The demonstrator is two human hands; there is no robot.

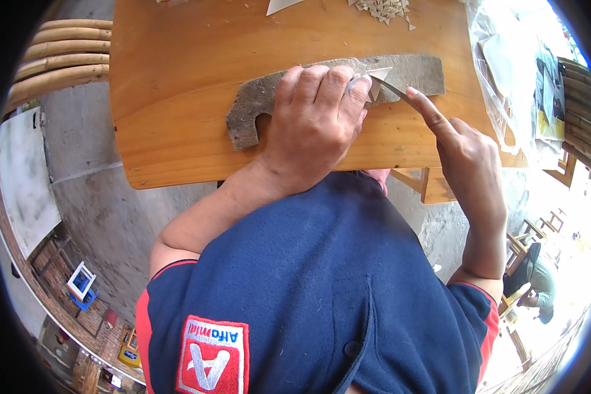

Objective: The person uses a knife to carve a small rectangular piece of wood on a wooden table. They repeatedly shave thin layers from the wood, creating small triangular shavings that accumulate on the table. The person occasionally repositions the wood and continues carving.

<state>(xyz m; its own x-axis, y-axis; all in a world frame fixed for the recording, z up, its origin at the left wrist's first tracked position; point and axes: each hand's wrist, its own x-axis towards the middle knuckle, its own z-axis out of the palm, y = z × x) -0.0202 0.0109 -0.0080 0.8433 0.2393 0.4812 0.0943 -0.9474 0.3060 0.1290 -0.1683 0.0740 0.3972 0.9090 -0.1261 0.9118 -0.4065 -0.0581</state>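
A worn grey wooden board, notched near its left end, lies on the table close to me. My left hand presses down on its middle, fingers bent and held together over a thin pale piece. The pointed end of that piece shows beyond the fingertips; the rest is covered. In my right hand is a knife with a narrow, curved blade. My index finger stretches along the blade's back, and the tip meets the pale piece beside my left thumb. The knife's handle is hidden in my palm.
At the far side of the wooden table lie a heap of small pale triangles and a larger pale piece. Clear plastic hangs over the right edge. Bamboo poles stand left; another person bends over at the right.
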